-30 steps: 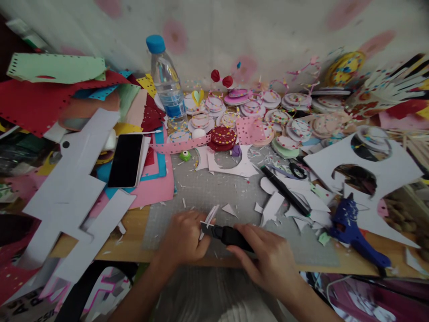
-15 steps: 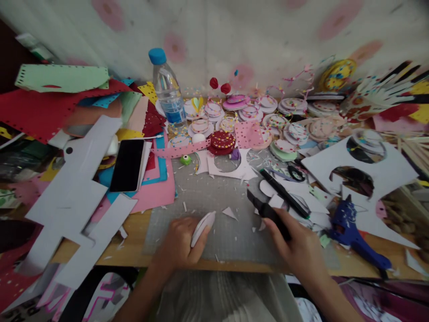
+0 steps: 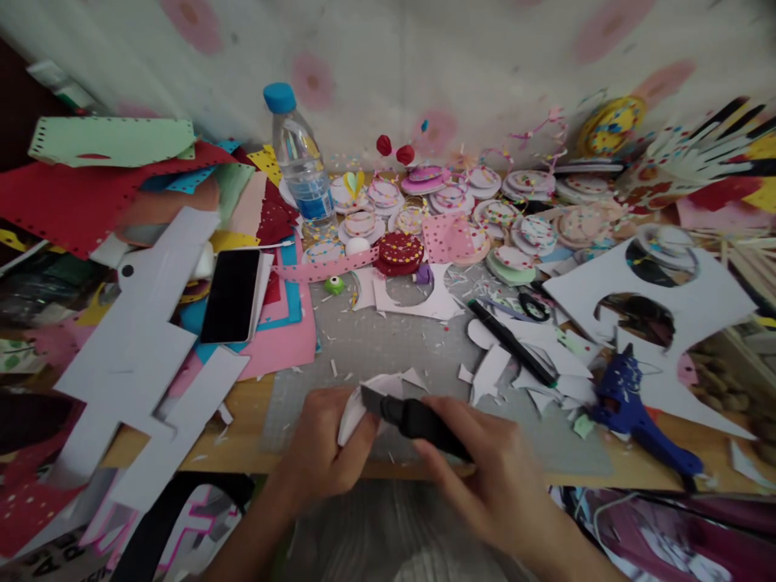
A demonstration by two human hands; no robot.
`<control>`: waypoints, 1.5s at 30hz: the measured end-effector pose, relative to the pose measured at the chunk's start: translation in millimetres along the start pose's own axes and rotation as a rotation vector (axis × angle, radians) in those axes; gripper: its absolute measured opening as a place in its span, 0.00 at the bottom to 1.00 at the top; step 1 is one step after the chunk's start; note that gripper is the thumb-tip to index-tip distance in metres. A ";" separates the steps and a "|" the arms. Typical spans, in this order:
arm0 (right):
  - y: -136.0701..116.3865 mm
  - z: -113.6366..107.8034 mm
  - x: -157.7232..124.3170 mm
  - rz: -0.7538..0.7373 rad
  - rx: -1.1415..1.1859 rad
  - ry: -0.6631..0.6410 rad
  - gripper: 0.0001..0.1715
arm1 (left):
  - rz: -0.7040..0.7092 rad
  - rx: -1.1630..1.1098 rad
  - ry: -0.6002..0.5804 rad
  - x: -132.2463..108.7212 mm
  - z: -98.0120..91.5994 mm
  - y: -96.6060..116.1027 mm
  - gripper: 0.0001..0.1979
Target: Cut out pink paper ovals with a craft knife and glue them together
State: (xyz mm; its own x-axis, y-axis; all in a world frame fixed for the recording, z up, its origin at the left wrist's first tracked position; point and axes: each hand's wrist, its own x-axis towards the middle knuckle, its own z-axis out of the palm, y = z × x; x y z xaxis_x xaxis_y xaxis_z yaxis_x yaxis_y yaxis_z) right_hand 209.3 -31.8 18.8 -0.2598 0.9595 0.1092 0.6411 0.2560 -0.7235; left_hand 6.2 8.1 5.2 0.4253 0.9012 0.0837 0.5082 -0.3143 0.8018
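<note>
Knife (image 3: 415, 419) — held in right hand (image 3: 488, 461).

A blue-capped bottle (image 3: 303, 166) stands upright — a phone (image 3: 232, 297) lies nearby.

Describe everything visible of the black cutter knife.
The cutter knife has a black handle, seemingly plastic, and a flat, grey, metallic-looking blade. The right hand grips the handle, hiding part of it. Held over the grey mat, the knife points leftward, its blade overlapping the white piece in the left hand; contact is unclear.
</note>
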 end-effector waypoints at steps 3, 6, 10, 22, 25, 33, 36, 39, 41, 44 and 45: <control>-5.9 -0.5 -1.8 -0.063 -0.052 -0.004 0.11 | 0.072 0.100 0.039 1.9 -0.2 2.9 0.11; -5.9 -1.6 -3.7 -0.066 -0.063 -0.024 0.11 | 0.112 0.124 0.016 0.6 0.6 2.9 0.08; -6.1 -1.4 -7.1 -0.058 -0.054 -0.028 0.12 | 0.213 0.149 0.059 1.4 2.0 0.5 0.07; 42.5 -3.7 -6.3 0.279 -0.088 0.196 0.18 | -0.061 -0.047 0.345 -34.4 11.2 -14.5 0.08; 32.1 -2.9 1.4 0.351 0.328 0.062 0.18 | -0.520 -0.362 0.290 -40.2 16.7 -22.6 0.15; 2.1 15.8 19.0 0.510 1.286 -0.240 0.21 | -0.797 -1.002 -0.064 -15.1 10.5 -6.6 0.26; 2.0 16.9 18.1 0.488 1.389 -0.272 0.20 | -0.732 -1.068 -0.127 -11.3 9.1 -1.0 0.25; 3.4 17.1 16.4 0.463 1.439 -0.287 0.18 | -0.708 -1.096 -0.162 -9.6 9.6 2.0 0.23; 4.0 18.4 15.8 0.457 1.470 -0.281 0.17 | -0.737 -1.114 -0.162 -8.7 10.4 4.3 0.23; 3.3 23.2 15.5 0.452 1.554 -0.262 0.18 | -0.846 -1.176 -0.130 -9.7 13.3 7.1 0.20; 2.4 25.4 15.4 0.449 1.587 -0.253 0.19 | -0.881 -1.215 -0.102 -10.9 14.8 7.3 0.19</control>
State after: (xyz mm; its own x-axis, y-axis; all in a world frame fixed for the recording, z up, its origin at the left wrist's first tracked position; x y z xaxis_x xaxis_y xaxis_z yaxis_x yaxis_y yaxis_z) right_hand 188.5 -19.4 1.3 -0.4744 0.8361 -0.2756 -0.5871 -0.5337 -0.6087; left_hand 16.4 -8.5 1.4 0.3979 0.6242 -0.6723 -0.2696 0.7800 0.5647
